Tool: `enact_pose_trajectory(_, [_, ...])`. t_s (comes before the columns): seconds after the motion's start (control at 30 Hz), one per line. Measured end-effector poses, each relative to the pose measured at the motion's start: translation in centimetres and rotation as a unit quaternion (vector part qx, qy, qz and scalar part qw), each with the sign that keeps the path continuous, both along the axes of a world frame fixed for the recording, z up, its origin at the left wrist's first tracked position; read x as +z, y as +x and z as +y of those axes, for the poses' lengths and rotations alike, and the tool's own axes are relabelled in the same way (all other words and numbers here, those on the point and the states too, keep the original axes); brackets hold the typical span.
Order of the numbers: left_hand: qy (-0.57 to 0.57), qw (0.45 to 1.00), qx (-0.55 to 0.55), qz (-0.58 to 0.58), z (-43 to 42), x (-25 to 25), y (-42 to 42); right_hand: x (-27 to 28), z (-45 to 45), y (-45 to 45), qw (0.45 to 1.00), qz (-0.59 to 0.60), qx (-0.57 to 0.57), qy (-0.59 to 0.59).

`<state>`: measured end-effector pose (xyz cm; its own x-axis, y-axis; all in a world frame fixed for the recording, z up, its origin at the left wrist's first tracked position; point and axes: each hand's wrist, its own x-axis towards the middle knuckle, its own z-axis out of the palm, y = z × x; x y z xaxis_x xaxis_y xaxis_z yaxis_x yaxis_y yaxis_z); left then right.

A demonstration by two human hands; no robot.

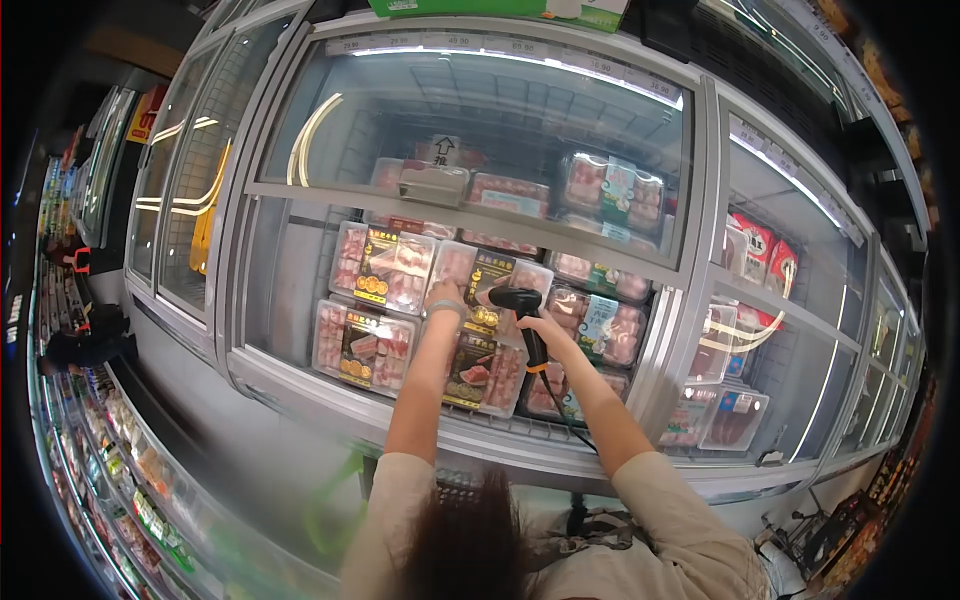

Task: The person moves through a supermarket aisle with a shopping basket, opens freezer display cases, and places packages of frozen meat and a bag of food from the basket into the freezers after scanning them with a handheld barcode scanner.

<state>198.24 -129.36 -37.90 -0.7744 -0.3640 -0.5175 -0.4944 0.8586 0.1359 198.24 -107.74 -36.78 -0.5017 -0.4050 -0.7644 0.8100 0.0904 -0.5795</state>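
While my right fingers [534, 322] clasped the black barcode scanner [515, 299], my left fingers [446, 290], spread unclear, touched a meat-roll tray [487, 288] inside the freezer [705, 170], probably light, slick, best held by its stiff edges.

Green box [470, 7] at top; red packs [781, 263] rightward; shelved goods [158, 525] lower left.
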Motion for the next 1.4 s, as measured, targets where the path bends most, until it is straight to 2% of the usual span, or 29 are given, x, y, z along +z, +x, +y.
enact_pose_trajectory(0.07, [0.042, 0.997, -0.035, -0.048, -1.2, -1.8, -0.1, 1.1, -0.1, 0.1, 1.000, 0.003, 0.001, -0.006])
enact_pose_trajectory(0.1, [0.018, 0.999, 0.004, -0.028, -0.1, 2.3, -0.8, 1.5, -0.1, 0.3, 1.000, 0.016, 0.017, -0.001])
enact_pose_trajectory(0.13, [0.014, 1.000, -0.005, 0.004, 0.1, 5.0, -1.3, 1.8, 0.0, 0.4, 0.999, 0.028, 0.033, 0.004])
enact_pose_trajectory(0.23, [0.003, 0.995, -0.017, 0.099, 0.0, 10.7, -2.9, 4.3, 0.2, -0.1, 0.996, 0.008, 0.083, 0.010])
enact_pose_trajectory(0.27, [-0.002, 0.992, -0.013, 0.126, -0.1, 12.6, -3.2, 6.0, 0.3, 0.0, 0.995, -0.010, 0.099, 0.011])
enact_pose_trajectory(0.3, [-0.010, 0.988, 0.018, 0.154, 0.8, 15.8, -3.5, 9.6, 0.4, 0.4, 0.998, -0.042, 0.039, -0.021])
enact_pose_trajectory(0.33, [-0.018, 0.982, 0.046, 0.180, 1.7, 19.0, -3.8, 11.7, 0.9, 0.9, 0.995, -0.075, 0.043, -0.058])
enact_pose_trajectory(0.4, [-0.034, 0.936, -0.006, 0.350, 2.4, 22.0, -3.9, 15.1, 2.4, 1.7, 0.981, -0.137, 0.043, -0.134])
enact_pose_trajectory(0.47, [-0.059, 0.853, -0.093, 0.510, 2.7, 23.6, -4.5, 20.3, 4.9, 2.8, 0.966, -0.142, 0.108, -0.188])
enact_pose_trajectory(0.57, [-0.130, 0.790, -0.196, 0.567, 2.7, 24.0, -6.8, 24.3, 9.6, 6.6, 0.940, -0.122, 0.129, -0.292])
enact_pose_trajectory(0.67, [-0.195, 0.847, -0.206, 0.450, 0.7, 19.8, -7.6, 26.9, 14.9, 9.3, 0.927, -0.114, 0.133, -0.333])
enact_pose_trajectory(0.8, [-0.082, 0.845, -0.228, 0.477, -0.7, 19.8, -7.6, 28.0, 20.9, 11.8, 0.965, -0.078, 0.007, -0.250])
enact_pose_trajectory(0.9, [-0.068, 0.868, -0.190, 0.453, -0.2, 20.6, -7.5, 28.9, 22.4, 12.4, 0.968, -0.007, -0.105, -0.228])
enact_pose_trajectory(1.0, [-0.073, 0.870, -0.189, 0.449, -0.2, 20.7, -7.1, 30.0, 22.7, 12.8, 0.957, 0.036, -0.160, -0.239])
enact_pose_trajectory(1.1, [-0.057, 0.888, -0.168, 0.425, 0.2, 21.4, -4.4, 30.1, 23.4, 13.7, 0.944, 0.055, -0.155, -0.287])
enact_pose_trajectory(1.27, [-0.041, 0.884, -0.175, 0.431, 0.0, 21.7, 3.4, 31.3, 24.4, 16.2, 0.927, 0.088, -0.144, -0.335])
enact_pose_trajectory(1.4, [-0.022, 0.897, -0.149, 0.415, 0.9, 23.2, 10.6, 31.7, 25.1, 17.9, 0.929, 0.102, -0.147, -0.323])
